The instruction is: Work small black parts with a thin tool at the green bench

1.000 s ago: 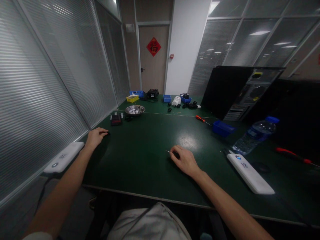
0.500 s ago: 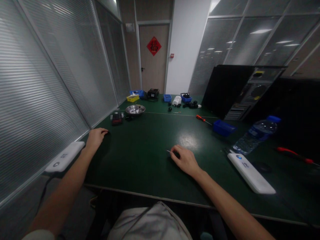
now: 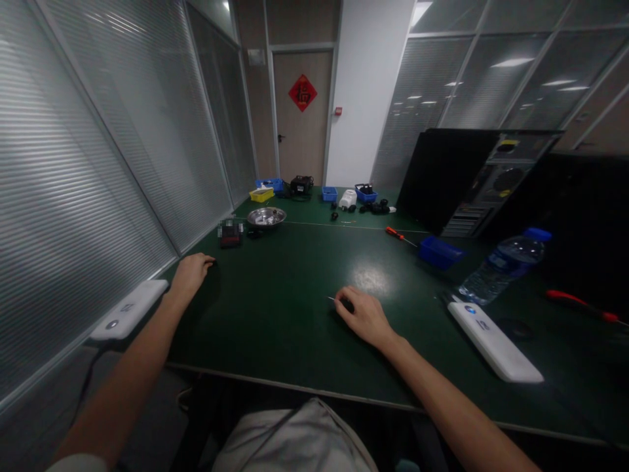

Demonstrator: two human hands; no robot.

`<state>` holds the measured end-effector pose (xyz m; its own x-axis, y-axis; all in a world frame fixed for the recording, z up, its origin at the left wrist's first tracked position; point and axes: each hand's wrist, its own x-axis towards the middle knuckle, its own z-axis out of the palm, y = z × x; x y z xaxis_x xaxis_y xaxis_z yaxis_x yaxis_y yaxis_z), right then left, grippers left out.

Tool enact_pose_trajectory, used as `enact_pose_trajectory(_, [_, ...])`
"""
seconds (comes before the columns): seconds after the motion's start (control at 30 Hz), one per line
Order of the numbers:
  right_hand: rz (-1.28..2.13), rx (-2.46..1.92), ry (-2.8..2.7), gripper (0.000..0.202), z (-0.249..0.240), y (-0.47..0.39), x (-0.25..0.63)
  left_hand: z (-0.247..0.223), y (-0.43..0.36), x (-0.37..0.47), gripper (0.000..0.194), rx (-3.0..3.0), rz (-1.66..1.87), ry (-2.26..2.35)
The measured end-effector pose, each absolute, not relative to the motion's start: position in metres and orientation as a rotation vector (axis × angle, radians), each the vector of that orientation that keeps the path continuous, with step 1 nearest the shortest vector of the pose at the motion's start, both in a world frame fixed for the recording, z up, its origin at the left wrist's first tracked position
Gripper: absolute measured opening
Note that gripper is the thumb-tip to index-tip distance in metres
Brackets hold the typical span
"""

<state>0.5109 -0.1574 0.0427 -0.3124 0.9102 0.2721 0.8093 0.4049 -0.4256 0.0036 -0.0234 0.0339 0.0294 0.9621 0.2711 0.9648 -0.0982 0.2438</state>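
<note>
- the step in hand looked like holding two small things well apart; the next move seemed to call for a steady pinch on both.
- the left hand [image 3: 190, 272] had its fingertips pressed together on a small black piece [image 3: 213, 262], which poked out just ahead of them, too little showing to name.
- the right hand [image 3: 361, 311] curled thumb and fingers around a thin pale rod [image 3: 331, 299], its tip pointing leftward; whether a handle sat inside the curl could not be told.
- bare dark green table [image 3: 275, 295] lay between the hands.
- beyond the left hand stood a round shiny metal dish [image 3: 266, 217]; right of the right hand lay a long white slab [image 3: 495, 341].
</note>
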Motion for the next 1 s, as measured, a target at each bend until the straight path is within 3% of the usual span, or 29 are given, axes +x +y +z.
enact_pose_trajectory(0.3, [0.282,-1.461,-2.204,0.019,0.043,-0.157,0.510,0.036,-0.025,0.020,0.034,-2.346,-0.571,-1.988])
enact_pose_trajectory(0.7, [0.257,-1.391,-2.305,0.019,0.045,-0.163,0.510,0.034,-0.101,0.238,0.050,-3.385,-1.036,-1.339])
enact_pose_trajectory(1.0, [0.194,-1.356,-2.374,0.018,0.046,-0.163,0.506,0.034,-0.111,0.243,0.050,-3.363,-1.110,-1.325])
